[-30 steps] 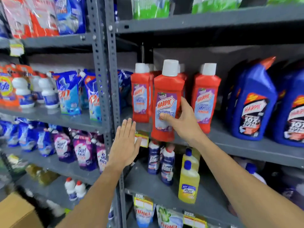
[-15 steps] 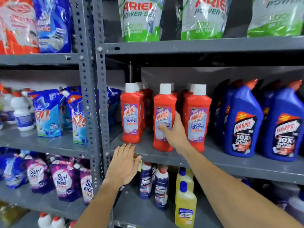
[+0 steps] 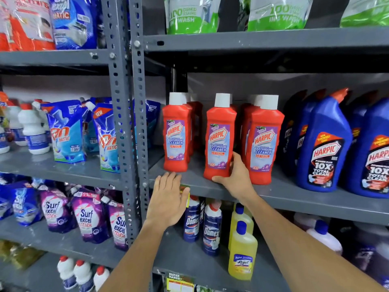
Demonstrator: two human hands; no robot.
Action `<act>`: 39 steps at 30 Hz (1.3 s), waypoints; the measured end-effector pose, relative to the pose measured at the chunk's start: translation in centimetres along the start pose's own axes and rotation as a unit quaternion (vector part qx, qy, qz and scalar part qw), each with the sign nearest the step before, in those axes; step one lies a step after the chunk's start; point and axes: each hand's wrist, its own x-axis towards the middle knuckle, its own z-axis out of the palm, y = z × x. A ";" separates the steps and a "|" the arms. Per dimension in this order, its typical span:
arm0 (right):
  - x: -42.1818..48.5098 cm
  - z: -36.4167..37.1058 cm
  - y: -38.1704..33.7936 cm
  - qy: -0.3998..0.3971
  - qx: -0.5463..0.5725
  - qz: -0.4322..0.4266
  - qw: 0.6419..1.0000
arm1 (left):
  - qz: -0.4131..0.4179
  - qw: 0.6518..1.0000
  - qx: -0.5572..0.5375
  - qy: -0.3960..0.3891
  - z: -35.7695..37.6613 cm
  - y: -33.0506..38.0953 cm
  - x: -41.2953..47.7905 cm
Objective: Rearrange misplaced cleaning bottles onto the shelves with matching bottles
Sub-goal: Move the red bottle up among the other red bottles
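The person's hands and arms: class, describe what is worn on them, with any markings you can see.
Both forearms are bare to the frame's edge, with no sleeves in view. The left hand and right hand wear no gloves, and no rings, watch, bracelet or markings show.

There was only one view, a wide-angle camera worn on the person's head, which faced a grey metal rack (image 3: 134, 114) straight on and close up. It looked slightly down along both forearms at the middle shelf (image 3: 294, 194) near the centre. Shelves bent toward the edges, and no second view shared the scene.
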 end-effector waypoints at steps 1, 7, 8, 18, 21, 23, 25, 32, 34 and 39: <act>0.0 0.0 0.0 0.008 0.003 0.003 1.000 | -0.001 1.000 -0.002 -0.001 -0.1 0.0 0.0; 0.0 0.2 0.1 0.020 0.008 0.026 0.999 | -0.008 1.000 0.001 -0.007 -0.1 0.2 0.0; 0.0 0.2 0.0 0.017 0.010 0.029 0.999 | -0.008 1.000 0.001 -0.007 0.0 0.1 0.0; 0.0 0.4 -0.2 0.013 -0.014 0.019 1.000 | -0.008 1.000 -0.002 -0.006 -0.2 0.2 0.0; -0.1 0.2 -0.3 0.007 -0.013 0.017 1.000 | -0.007 1.000 0.000 -0.005 -0.1 0.1 0.0; 0.0 0.2 -0.2 0.004 -0.023 0.023 0.999 | -0.007 1.000 0.001 -0.004 0.0 0.1 0.0; 0.2 0.4 -0.1 0.006 -0.030 0.031 0.999 | -0.008 1.000 0.002 -0.003 0.0 0.1 0.1; 0.3 0.7 0.2 0.014 -0.035 0.037 0.999 | -0.009 1.000 0.002 -0.003 0.0 0.2 0.0; 0.3 0.6 0.2 0.010 -0.030 0.039 0.999 | -0.008 1.000 0.003 -0.001 0.0 0.2 0.0; 0.4 0.4 0.0 -0.008 -0.020 0.041 0.999 | -0.008 1.000 0.006 0.001 0.0 0.2 -0.1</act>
